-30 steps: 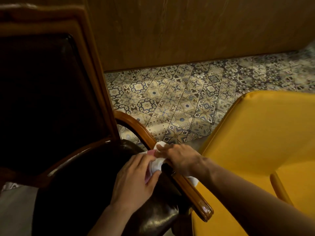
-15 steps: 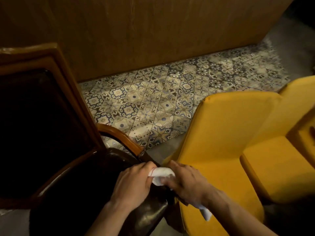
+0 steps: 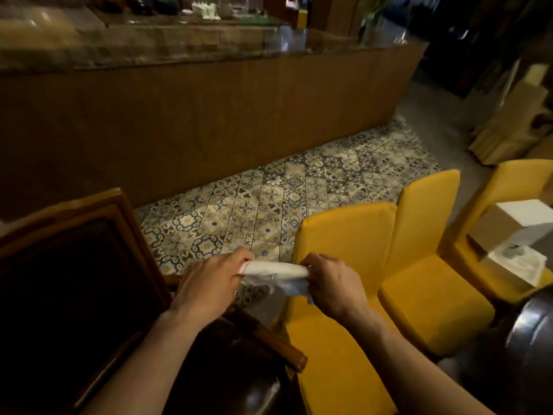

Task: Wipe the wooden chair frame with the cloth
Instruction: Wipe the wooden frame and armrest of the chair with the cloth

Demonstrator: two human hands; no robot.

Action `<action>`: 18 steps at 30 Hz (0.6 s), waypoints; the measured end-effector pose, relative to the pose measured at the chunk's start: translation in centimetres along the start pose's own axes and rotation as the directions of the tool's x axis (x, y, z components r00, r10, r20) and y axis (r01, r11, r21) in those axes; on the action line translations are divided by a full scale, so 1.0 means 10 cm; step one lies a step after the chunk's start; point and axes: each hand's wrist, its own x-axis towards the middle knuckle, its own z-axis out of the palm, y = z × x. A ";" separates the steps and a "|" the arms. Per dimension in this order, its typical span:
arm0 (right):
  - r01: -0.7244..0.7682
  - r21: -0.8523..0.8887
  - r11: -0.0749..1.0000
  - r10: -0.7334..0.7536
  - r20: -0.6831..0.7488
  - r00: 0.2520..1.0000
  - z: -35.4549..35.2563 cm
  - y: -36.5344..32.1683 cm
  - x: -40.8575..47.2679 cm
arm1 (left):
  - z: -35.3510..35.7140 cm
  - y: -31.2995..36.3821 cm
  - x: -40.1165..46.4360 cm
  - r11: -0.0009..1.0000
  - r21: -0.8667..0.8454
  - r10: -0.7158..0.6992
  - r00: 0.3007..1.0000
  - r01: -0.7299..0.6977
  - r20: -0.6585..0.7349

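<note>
The white cloth [image 3: 273,272] is rolled into a tube, long axis running left to right, held in the air above the wooden armrest [image 3: 278,344] of the dark chair frame [image 3: 131,235]. The left hand [image 3: 209,287] is clamped on one end and the right hand [image 3: 333,284] on the other. Loose folds hang beneath. Yellow chairs [image 3: 344,235] stand just right of the cloth. No writing is readable.
</note>
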 end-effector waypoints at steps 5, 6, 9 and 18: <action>0.078 -0.101 0.992 -0.090 -0.120 0.989 -0.80 -0.28 0.11 | -0.74 0.01 0.04 0.999 0.050 0.018 0.997 -0.015 -0.076; 0.109 -0.130 0.986 -0.129 -0.152 0.980 -0.98 -0.36 0.14 | -0.90 0.01 0.05 0.997 0.074 0.025 0.994 -0.017 -0.106; 0.162 -0.183 0.970 -0.204 -0.244 0.948 -1.38 -0.57 0.24 | -1.28 0.00 0.10 0.989 0.147 0.023 0.979 0.007 -0.201; 0.212 -0.220 0.952 -0.276 -0.319 0.907 -2.00 -1.10 0.40 | -2.10 0.08 0.03 0.950 0.276 -0.032 0.927 0.145 -0.375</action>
